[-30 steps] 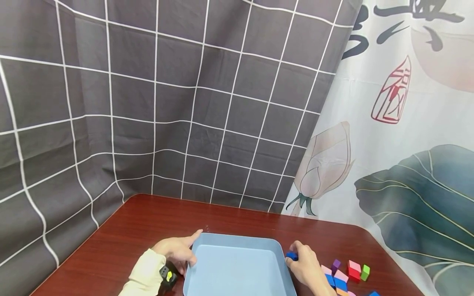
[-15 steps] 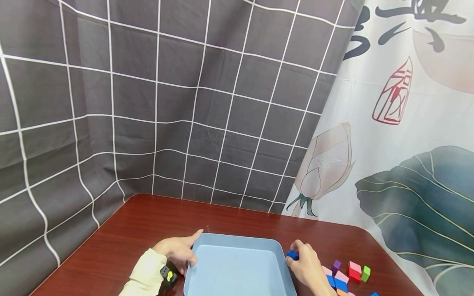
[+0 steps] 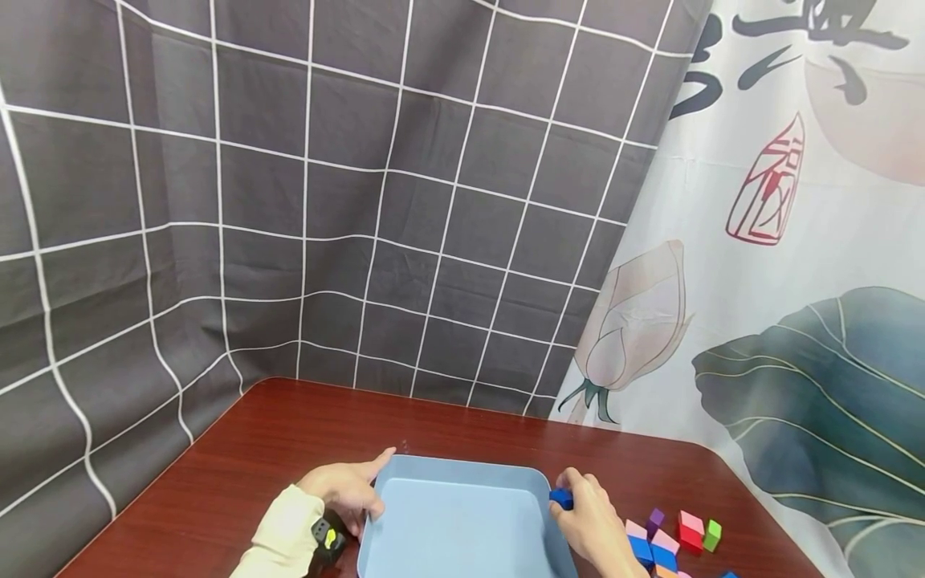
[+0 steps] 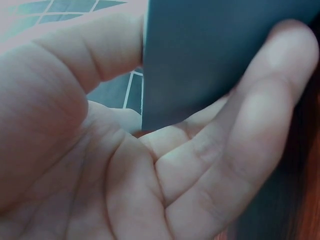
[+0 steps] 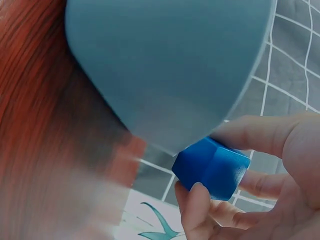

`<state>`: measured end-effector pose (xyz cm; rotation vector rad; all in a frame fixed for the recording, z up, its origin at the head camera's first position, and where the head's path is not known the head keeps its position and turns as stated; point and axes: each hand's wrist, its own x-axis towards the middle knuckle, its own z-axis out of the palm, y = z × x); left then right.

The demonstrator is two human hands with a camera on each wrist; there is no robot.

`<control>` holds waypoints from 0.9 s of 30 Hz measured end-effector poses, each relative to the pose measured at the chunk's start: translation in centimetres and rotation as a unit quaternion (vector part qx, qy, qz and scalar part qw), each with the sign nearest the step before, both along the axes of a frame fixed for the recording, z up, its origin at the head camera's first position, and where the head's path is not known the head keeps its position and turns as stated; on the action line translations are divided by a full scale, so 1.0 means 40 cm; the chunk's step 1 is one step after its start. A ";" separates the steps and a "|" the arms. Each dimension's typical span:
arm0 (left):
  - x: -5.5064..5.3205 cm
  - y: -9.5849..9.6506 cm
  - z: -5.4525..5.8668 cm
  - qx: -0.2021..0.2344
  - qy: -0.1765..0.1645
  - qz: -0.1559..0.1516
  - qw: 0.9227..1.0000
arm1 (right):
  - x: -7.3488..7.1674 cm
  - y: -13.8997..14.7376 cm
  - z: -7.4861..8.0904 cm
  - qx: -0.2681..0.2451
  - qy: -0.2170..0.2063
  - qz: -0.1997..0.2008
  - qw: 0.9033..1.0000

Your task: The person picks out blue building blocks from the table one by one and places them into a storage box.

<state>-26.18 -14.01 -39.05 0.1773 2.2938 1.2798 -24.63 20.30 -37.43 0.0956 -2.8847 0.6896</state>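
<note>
A shallow light-blue tray (image 3: 466, 472) lies at the front of the table, its near side cut off by the head view's edge. My left hand (image 3: 345, 488) grips the tray's left wall, thumb over the rim. In the left wrist view, the fingers (image 4: 260, 115) curl along the outside of that wall (image 4: 200, 55). My right hand (image 3: 594, 515) pinches a blue block (image 3: 561, 498) at the tray's right rim. The right wrist view puts this block (image 5: 212, 167) between thumb and fingers, close against the tray's wall (image 5: 165, 65); whether they touch I cannot tell.
Right of my right hand lie several loose blocks: a purple one (image 3: 654, 520), a red one (image 3: 690, 536) with a pink one (image 3: 691, 521) by it, a green one (image 3: 712, 535) and blue ones (image 3: 663, 557). Grey checked cloth (image 3: 347, 201) hangs behind the dark-red table (image 3: 238, 474).
My right hand has shifted slightly left with the blue block, bringing it to the tray's right rim. The left hand and tray look the same.
</note>
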 end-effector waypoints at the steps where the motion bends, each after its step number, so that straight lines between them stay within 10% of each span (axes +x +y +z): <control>1: -0.001 -0.001 -0.001 0.000 0.000 0.000 1.000 | 0.002 -0.003 0.000 0.001 0.000 0.003 1.000; 27: -0.002 0.001 -0.001 0.005 -0.006 -0.002 1.000 | 0.042 -0.106 -0.008 -0.007 -0.088 0.113 0.990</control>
